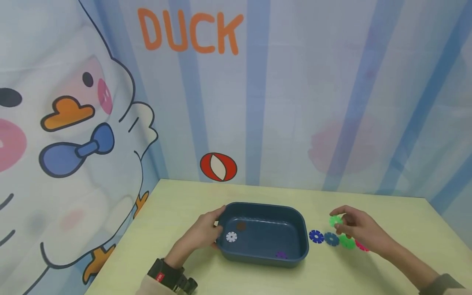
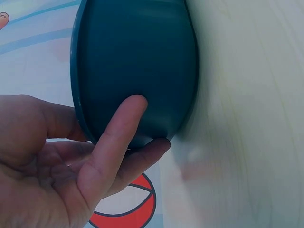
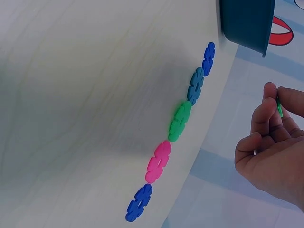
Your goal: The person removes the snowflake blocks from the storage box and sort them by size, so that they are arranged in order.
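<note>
Beyond the left edge of the surface, shows a large printed duck with a blue bow tie on the cloth backdrop. Next along, wears a black strap on the left wrist, above a beige sleeve. Higher up, reads DUCK in orange letters. With the left hand, grips the left end of a dark blue tray, fingers part-curled, some pressed to the outer wall, thumb at the rim. Behind, has a red and white printed ball just above the surface's back edge. Keeps the tray near the middle of that back edge, slightly in from it, well apart from the left edge. Inside, from the left, holds a white disc, a brown disc and, near the front right corner, a purple disc. Right of the tray, toward the right edge, runs in a close line through a dark blue disc, a teal disc, a flat green disc, a pink disc and an end blue disc. Above this line, pinches a light green disc between thumb and finger of the right hand, other fingers curled, clear of the surface.
</note>
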The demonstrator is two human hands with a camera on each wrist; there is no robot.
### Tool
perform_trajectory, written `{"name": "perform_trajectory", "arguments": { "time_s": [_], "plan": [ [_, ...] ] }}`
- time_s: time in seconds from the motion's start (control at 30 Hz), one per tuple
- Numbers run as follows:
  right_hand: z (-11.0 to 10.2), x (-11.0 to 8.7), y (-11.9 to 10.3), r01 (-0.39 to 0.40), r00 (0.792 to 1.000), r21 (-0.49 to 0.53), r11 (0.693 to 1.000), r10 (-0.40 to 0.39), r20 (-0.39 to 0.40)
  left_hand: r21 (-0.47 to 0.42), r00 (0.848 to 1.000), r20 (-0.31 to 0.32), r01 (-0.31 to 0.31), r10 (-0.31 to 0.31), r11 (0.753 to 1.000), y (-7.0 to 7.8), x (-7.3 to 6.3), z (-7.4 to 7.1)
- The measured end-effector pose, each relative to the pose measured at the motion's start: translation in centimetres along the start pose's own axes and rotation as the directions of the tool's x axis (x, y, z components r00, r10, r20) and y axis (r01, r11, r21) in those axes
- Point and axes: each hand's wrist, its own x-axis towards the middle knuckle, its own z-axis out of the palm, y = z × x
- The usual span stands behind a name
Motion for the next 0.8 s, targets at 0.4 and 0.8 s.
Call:
{"name": "perform_trajectory", "arguments": {
  "time_s": [0.4,0.8],
  "plan": [
    [0.61,-0.14,0.45,-0.047,0.999,0.031,0.998,0.046,0.023,-0.002,1.000,0.006,0.003,-0.003,1.000,0.12,-0.07,0.05],
    [0.60,0.16,0.89,-0.029,0.999,0.034,0.999,0.028,0.028,-0.001,1.000,0.009,0.003,-0.003,1.000,-0.28,0.08,-0.03]
  ]
}}
